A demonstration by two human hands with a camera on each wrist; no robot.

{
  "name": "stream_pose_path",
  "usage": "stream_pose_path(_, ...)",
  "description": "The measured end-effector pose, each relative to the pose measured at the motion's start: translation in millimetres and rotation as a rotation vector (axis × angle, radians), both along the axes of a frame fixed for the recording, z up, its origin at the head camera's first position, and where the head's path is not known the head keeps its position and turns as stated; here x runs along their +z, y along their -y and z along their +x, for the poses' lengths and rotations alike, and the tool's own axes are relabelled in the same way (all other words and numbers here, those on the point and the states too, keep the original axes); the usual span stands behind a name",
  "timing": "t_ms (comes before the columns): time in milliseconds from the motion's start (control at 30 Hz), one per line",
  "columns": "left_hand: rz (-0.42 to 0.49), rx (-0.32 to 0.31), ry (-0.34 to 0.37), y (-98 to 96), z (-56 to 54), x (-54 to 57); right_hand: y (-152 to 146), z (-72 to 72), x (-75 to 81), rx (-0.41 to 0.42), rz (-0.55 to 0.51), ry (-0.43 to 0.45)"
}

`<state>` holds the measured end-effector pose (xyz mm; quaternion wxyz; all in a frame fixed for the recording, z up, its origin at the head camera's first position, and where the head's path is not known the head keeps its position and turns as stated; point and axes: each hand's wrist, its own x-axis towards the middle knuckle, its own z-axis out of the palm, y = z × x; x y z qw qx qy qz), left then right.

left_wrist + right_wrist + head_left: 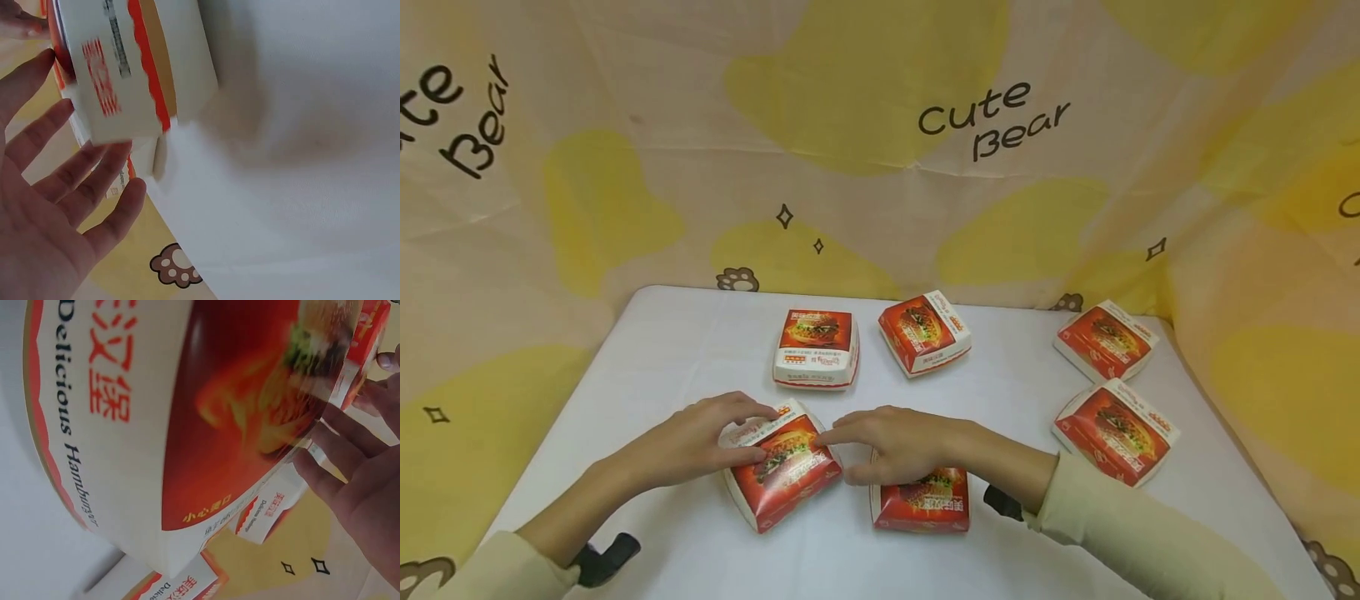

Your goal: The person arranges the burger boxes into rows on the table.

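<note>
In the head view, a red and white hamburger box (784, 471) lies at a slant near the front of the table. My left hand (718, 437) rests its thumb and fingertips on that box's lid; in the left wrist view its fingers are spread beside the white box side (119, 69). My right hand (902, 442) hovers over a second hamburger box (925, 507) and covers its far part. Its index fingertip is at the right edge of the slanted box. Seen from the right wrist, the second box fills much of the view, with straightened fingers (353, 447) beyond it.
Two more hamburger boxes, one on the left (816, 350) and one turned (925, 333), stand behind my hands. At the right, a far box (1107, 342) and a nearer box (1116, 433) sit close together. The white table (700, 333) backs onto a yellow patterned cloth (865, 208).
</note>
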<state>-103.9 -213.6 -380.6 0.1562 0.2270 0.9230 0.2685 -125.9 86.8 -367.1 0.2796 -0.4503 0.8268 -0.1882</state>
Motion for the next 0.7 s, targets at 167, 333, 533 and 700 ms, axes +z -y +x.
stream_pose_path(167, -0.009, 0.004, 0.035, -3.9, 2.9, 2.1, -0.2, 2.4, -0.2, 0.041, 0.008, -0.014)
stream_pose_path(333, -0.014, 0.014, 0.032, -4.8, 4.5, 2.0, -1.2, 1.5, -0.6, 0.025, 0.021, -0.031)
stream_pose_path(533, 0.024, -0.013, 0.039, -3.5, 4.9, 0.4, -3.7, -0.6, -0.6, -0.016, 0.02, -0.004)
stream_pose_path(700, 0.052, -0.04, 0.035, -2.4, 2.9, 0.6, -5.6, -2.8, 1.5, -0.042, 0.019, -0.012)
